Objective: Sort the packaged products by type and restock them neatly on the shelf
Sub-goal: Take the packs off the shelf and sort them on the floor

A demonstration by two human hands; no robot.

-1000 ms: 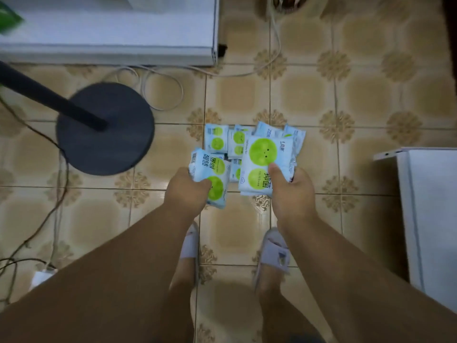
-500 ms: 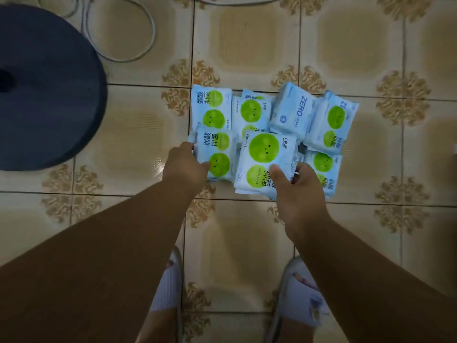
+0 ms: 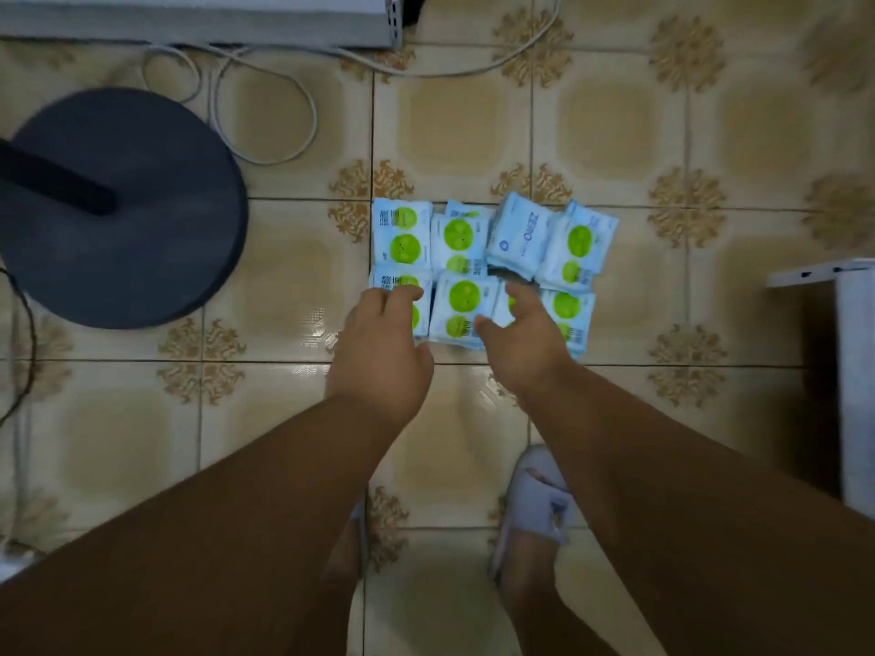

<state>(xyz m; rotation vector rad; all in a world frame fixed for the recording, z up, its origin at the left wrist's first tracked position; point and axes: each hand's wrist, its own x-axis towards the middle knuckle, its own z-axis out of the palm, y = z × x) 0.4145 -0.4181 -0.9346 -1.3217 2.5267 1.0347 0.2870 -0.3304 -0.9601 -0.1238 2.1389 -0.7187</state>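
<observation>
Several light-blue packs with green circles lie in two rows on the tiled floor. The far row holds one pack (image 3: pixel 401 232) at the left, another (image 3: pixel 458 239), a blue pack marked ZERO (image 3: pixel 518 236) lying tilted on top, and one (image 3: pixel 580 243) at the right. My left hand (image 3: pixel 383 352) rests its fingertips on the near-left pack (image 3: pixel 420 319). My right hand (image 3: pixel 521 343) hovers with spread fingers over the near-middle pack (image 3: pixel 461 300), beside the near-right pack (image 3: pixel 568 307). Neither hand grips a pack.
A black round stand base (image 3: pixel 123 205) with its pole sits on the floor at the left. White cables (image 3: pixel 265 101) loop behind it. A white shelf unit (image 3: pixel 199 21) runs along the top edge. White furniture (image 3: pixel 852 371) stands at the right. My slippered foot (image 3: pixel 535 504) is below.
Both hands have set their packs down into the near row and let go. The fingers have opened. The camera has pulled back a little.
</observation>
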